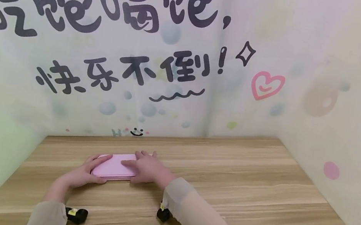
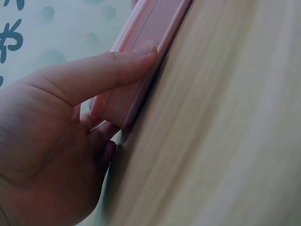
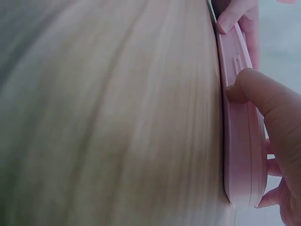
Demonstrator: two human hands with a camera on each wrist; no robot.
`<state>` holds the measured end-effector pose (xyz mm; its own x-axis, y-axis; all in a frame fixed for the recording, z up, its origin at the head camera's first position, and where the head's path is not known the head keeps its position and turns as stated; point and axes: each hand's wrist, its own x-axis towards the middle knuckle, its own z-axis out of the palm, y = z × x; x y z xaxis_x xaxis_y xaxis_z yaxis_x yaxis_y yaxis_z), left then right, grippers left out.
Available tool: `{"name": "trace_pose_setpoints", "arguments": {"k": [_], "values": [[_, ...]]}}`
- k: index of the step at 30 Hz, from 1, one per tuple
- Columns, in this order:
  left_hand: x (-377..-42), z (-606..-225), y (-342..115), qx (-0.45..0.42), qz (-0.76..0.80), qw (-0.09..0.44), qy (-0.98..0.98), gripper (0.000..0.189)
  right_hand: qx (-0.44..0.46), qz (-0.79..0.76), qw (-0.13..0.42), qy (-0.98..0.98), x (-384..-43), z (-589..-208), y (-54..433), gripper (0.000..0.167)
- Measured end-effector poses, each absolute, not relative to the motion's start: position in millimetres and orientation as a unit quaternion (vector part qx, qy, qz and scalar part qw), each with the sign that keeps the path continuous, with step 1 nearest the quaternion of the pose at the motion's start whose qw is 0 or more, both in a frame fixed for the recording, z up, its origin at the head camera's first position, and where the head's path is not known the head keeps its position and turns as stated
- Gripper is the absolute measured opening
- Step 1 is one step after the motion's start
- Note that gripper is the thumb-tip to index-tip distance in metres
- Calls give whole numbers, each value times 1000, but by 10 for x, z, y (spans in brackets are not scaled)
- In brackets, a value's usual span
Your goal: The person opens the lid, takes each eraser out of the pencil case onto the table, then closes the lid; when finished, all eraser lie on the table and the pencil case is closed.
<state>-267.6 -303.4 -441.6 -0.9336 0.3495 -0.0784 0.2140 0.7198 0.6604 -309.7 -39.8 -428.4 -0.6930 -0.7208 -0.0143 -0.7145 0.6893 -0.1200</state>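
A flat pink case (image 1: 115,167) with rounded corners lies on the wooden table. My left hand (image 1: 84,173) grips its left end, fingers over the top edge and thumb pressed on the near side wall. On the right end my right hand (image 1: 148,168) holds it, thumb on the near side and fingers spread over the lid and far edge. A thin seam runs along the side of the case (image 2: 157,28) in the left wrist view. From the right wrist, a small slot-shaped latch shows in the side of the case (image 3: 239,136), close to the right thumb.
The wood-grain table (image 1: 243,184) reaches back to a pale printed wall (image 1: 180,116) with dark lettering and hearts. Another wall (image 1: 357,127) borders the right side. Black wrist devices (image 1: 77,215) sit by both sleeves.
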Motion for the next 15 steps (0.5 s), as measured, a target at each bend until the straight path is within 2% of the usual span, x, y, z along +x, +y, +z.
{"name": "trace_pose_setpoints", "arguments": {"k": [10, 15], "values": [[-2672, -4382, -3013, 155, 339, 94, 923, 81, -428, -12, 6, 903, -3116, -4269, -380, 68], [-2655, -4367, -2993, 156, 330, 99, 926, 81, -436, -22, 10, 900, -3124, -4278, -357, 64]]}}
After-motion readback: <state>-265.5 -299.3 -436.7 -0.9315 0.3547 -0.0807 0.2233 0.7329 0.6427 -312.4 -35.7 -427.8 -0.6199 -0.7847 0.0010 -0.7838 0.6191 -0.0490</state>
